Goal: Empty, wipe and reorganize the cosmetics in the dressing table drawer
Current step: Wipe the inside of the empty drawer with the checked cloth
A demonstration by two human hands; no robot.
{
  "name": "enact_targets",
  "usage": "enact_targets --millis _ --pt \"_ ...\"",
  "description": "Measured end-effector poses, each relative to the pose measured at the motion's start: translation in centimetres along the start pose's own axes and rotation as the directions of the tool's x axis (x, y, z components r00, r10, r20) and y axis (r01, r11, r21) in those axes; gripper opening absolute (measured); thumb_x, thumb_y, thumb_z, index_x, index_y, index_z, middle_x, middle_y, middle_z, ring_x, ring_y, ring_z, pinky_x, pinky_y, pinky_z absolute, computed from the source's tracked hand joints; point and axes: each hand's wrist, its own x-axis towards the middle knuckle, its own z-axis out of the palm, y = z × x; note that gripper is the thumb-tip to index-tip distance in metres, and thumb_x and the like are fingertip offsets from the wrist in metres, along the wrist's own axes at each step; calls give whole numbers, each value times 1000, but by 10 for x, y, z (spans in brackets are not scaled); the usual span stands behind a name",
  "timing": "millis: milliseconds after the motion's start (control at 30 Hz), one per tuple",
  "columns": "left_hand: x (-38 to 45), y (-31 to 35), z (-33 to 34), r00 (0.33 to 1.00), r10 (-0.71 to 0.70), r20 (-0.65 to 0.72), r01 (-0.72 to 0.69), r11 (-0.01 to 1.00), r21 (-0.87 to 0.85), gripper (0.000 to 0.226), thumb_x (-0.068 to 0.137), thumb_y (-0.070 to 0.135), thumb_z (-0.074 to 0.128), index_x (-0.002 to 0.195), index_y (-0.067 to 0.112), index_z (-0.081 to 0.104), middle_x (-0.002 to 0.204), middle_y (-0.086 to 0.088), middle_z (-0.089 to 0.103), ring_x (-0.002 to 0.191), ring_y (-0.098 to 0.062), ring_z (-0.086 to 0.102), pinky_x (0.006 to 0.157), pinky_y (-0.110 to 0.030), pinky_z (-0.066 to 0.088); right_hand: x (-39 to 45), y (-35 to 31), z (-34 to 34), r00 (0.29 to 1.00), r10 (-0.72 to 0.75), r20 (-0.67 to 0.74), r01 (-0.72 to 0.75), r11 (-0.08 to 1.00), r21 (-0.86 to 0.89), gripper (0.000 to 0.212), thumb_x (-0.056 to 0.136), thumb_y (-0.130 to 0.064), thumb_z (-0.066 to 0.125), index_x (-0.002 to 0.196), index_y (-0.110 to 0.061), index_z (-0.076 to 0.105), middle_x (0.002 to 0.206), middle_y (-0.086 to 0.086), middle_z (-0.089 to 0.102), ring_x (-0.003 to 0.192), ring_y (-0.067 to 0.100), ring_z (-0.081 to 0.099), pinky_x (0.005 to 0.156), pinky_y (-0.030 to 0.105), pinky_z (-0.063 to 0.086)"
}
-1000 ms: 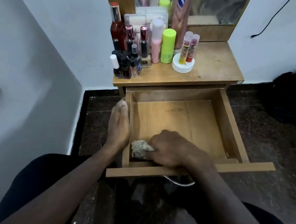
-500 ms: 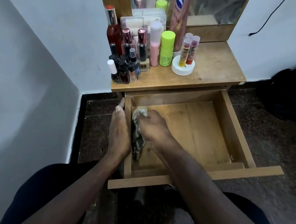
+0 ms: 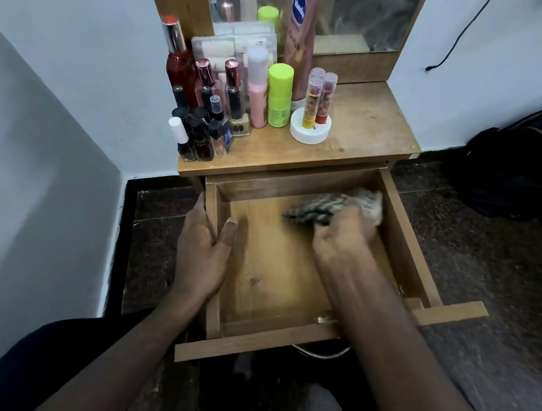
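Note:
The wooden drawer [image 3: 406, 239] is pulled out and holds nothing but a patterned cloth [image 3: 330, 203]. My right hand [image 3: 343, 239] grips the cloth and presses it into the drawer's far right corner. My left hand [image 3: 203, 248] holds the drawer's left wall, thumb inside and fingers outside. The cosmetics stand on the dressing table top [image 3: 363, 138]: a red bottle [image 3: 180, 68], nail polish bottles [image 3: 200, 137], a pink bottle [image 3: 258, 93], a green bottle [image 3: 278, 95] and tubes on a white jar [image 3: 310, 130].
A mirror [image 3: 360, 10] rises behind the table with a tall pink lotion tube [image 3: 299, 34] leaning on it. A white wall stands close on the left. A dark bag [image 3: 517, 171] lies on the dark floor at the right. My knees sit under the drawer front.
My right hand has swept the cloth from the near left corner, up along the left wall, and across to the far right corner. My left hand stays on the left wall.

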Motion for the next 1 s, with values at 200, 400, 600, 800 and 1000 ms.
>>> enact_targets --millis 200,400,600,800,1000 --pt "10 7 -2 993 -120 7 118 985 127 54 94 10 57 145 28 49 130 4 64 120 -22 62 100 -47 52 8 -12 24 991 -113 67 111 993 34 24 101 6 49 114 -13 55 105 6 60 87 14 58 106 36 52" --pt "1 11 3 999 -52 -3 51 960 275 47 99 21 63 142 21 44 126 -6 68 111 -35 66 81 -38 43 -12 71 62 984 26 177 26 957 -289 31 101 10 36 120 -8 52 86 2 51 70 13 52 58 21 47" --pt "-3 15 -1 999 -32 7 28 946 324 46 99 23 54 142 21 40 119 -13 70 104 -43 68 87 -52 54 -14 55 64 983 19 184 44 942 -334 37 96 11 39 125 -8 50 107 8 59 90 20 61 80 31 54" --pt "-3 12 1 1000 -28 -2 27 925 380 53 99 10 54 149 9 37 106 -16 71 94 -44 68 79 -42 47 11 5 53 922 -386 14 353 826 -440 48 99 5 41 145 -7 50 139 1 57 122 18 57 100 24 47" --pt "-3 12 2 1000 -9 -17 14 929 370 49 100 21 61 142 18 38 100 -10 73 89 -43 70 73 -44 50 -37 71 64 954 52 295 94 882 -461 29 98 8 37 110 -14 52 93 4 56 75 14 56 68 28 48"
